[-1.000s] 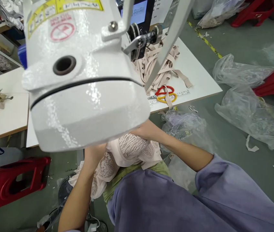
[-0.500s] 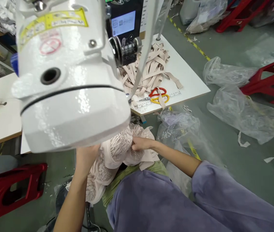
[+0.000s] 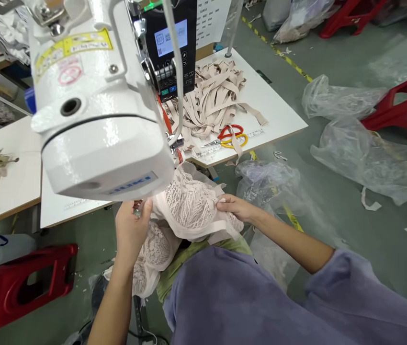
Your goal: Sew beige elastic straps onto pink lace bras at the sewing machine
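A pale pink lace bra point(image 3: 191, 203) is stretched between my two hands, above my lap and just below the sewing machine head point(image 3: 106, 158). My left hand point(image 3: 133, 227) pinches its left edge, close under the machine. On the other side, my right hand point(image 3: 235, 208) is closed on the right part of the lace, thumb on top. More lace bra cups point(image 3: 155, 247) hang below, over my left thigh. Whether they are joined to the piece I hold is hidden.
Scissors with red and yellow handles point(image 3: 230, 136) lie on the white table point(image 3: 282, 122) beside a heap of beige straps point(image 3: 218, 96). A control panel point(image 3: 173, 48) stands behind the machine. Red stools point(image 3: 27, 287) and clear plastic bags point(image 3: 368, 153) are on the floor.
Both hands have lifted and spread the bra, so one lace cup now lies open toward me. My right hand has shifted right to its edge. The camera view has shifted slightly.
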Available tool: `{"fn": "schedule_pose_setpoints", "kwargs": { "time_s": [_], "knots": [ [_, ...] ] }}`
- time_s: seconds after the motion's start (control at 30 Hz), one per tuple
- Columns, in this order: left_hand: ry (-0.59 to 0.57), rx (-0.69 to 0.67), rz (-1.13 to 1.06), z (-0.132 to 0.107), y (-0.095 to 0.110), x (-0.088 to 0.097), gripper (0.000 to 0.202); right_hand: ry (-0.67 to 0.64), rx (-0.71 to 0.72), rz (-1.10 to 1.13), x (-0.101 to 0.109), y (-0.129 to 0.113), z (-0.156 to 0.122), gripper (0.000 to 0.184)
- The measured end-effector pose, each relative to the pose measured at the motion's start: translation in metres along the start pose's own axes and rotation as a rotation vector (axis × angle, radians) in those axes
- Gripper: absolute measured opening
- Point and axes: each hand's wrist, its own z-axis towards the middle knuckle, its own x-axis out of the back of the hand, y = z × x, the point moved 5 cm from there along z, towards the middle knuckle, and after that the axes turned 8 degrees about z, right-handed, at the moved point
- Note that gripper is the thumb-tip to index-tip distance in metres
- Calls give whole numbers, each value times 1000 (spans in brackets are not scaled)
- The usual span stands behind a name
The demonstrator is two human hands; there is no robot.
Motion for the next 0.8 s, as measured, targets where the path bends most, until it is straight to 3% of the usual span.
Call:
{"fn": "schedule_pose_setpoints", "kwargs": {
  "time_s": [0.1,0.2,0.3,0.37,0.47,0.53,0.57,0.7,0.8],
  "knots": [
    [169,-187,90,-20,24,10,16,-32,42,-28,-13,-21,-12,45],
    [239,-524,-22,-46,69,15,27,-147,122,-185,-34,-47,-24,43],
    [140,-931,-137,-71,119,14,45,-338,248,-498,-69,-72,-39,36],
    [17,-1060,-83,-78,139,8,49,-502,321,-724,-97,-83,-50,28],
    [-352,-902,36,-72,133,-11,44,-676,285,-1006,-127,-86,-61,27],
    [-593,-668,65,-65,111,-23,37,-639,213,-1100,-132,-86,-59,28],
    [-643,-550,53,-60,99,-26,36,-559,187,-1115,-130,-88,-54,26],
    [-551,-263,-119,-34,66,-16,41,-212,305,-1092,-117,-102,-24,22],
    [-489,-110,-165,-13,48,-7,40,-167,455,-1109,-116,-110,1,28]
  ]
}}
